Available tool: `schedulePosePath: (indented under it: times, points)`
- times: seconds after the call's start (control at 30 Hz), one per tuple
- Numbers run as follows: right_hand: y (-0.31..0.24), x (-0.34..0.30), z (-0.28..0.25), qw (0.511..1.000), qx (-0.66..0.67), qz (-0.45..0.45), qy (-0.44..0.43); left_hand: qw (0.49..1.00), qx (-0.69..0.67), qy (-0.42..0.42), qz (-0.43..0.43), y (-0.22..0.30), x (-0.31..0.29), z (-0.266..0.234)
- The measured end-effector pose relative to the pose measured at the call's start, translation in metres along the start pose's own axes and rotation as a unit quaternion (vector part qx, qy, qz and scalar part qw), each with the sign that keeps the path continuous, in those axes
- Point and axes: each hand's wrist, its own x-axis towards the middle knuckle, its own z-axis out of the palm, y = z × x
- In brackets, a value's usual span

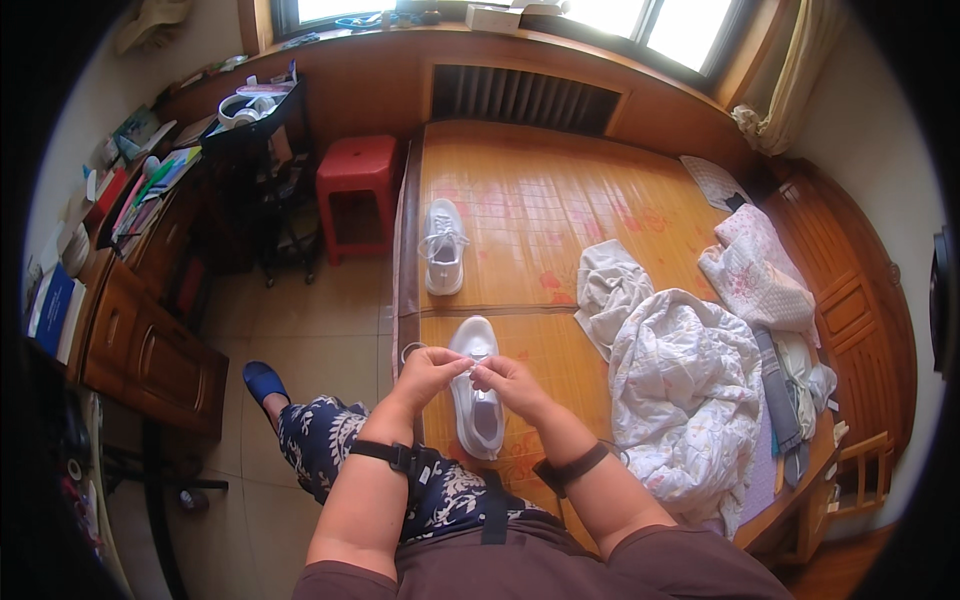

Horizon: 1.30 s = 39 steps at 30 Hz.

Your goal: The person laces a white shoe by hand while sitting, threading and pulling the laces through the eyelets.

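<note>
A white sneaker [478, 425] rests on the bed mat just ahead of my lap, its toe pointing away from me. Over its tongue, my left hand [434, 376] and my right hand [510, 386] meet with fingertips pinched together. Both hold the white shoelace [410, 347], a loop of which sticks out left of my left hand. The exact crossing of the lace between my fingers is too small to make out. Farther off lies a second white sneaker [443, 248] with its laces on top, touched by neither hand.
The bed mat [540, 200] is glossy and brown. To the right lie a crumpled quilt [680, 400], a pale cloth [610, 285] and a pink-patterned pillow [760, 265]. Left of the bed stand a red stool [357, 190] and a wooden desk [155, 350] with books.
</note>
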Motion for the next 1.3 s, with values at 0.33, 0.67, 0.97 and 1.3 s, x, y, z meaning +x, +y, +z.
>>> schedulePosePath:
  times: [0.33,0.67,0.97,1.3]
  points:
    - [-0.005,-0.005,-0.013,0.998,-0.027,0.052,0.028,0.999,0.043,-0.018,-0.021,-0.004,0.000,-0.002]
    - [0.000,-0.001,-0.009,0.991,-0.016,0.070,0.116,0.996,0.080,-0.030,0.009,-0.024,0.010,-0.001]
    - [0.015,0.006,-0.007,0.985,-0.065,0.014,0.161,0.966,0.239,0.007,0.092,-0.023,0.011,0.005]
    - [0.038,-0.004,0.001,0.846,-0.451,-0.076,0.275,0.955,0.288,0.062,0.038,-0.038,0.019,0.003]
